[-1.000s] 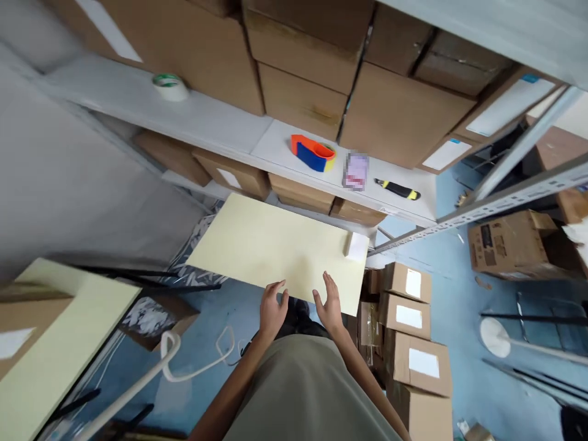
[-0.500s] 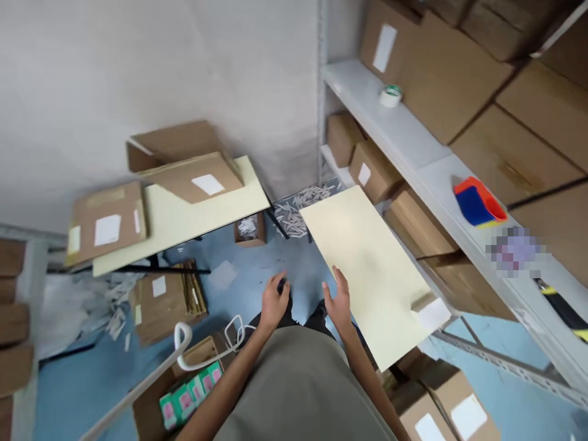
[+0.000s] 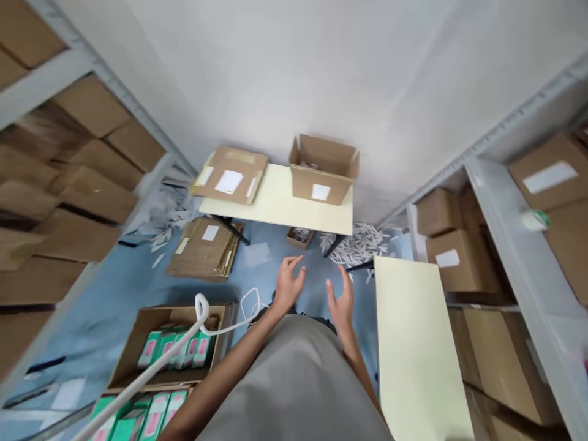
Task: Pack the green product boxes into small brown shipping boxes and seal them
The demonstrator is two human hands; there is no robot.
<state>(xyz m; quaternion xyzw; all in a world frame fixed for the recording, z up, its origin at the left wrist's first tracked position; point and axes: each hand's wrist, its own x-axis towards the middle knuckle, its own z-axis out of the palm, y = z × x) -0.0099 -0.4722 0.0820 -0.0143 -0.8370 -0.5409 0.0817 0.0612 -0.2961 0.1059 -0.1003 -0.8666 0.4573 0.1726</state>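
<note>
From the head view, the only one we have, we look down past a grey shirt at two bare hands with nothing in either. The left hand [image 3: 289, 285] is loosely curled, its thumb apart from its fingers; the right hand [image 3: 340, 303] is open, palm turned inward, and a gap lies between them. Both hang in the air above the blue floor, touching nothing. Just beside the right hand stands the side table [image 3: 413, 324] with its pale yellow top. Ahead, against the wall, the far table [image 3: 275, 205] bears an upright open cardboard box [image 3: 301, 185] at its right end and a flat labelled carton [image 3: 252, 164] at its left. On our left, an open carton [image 3: 130, 343] holds green-and-pink packs [image 3: 163, 350], with a bent white tube [image 3: 151, 369] crossing in front. We judge the step to be one between grasps, with no object in hand; taking up anything from here would call for a reach and closing fingers.
</note>
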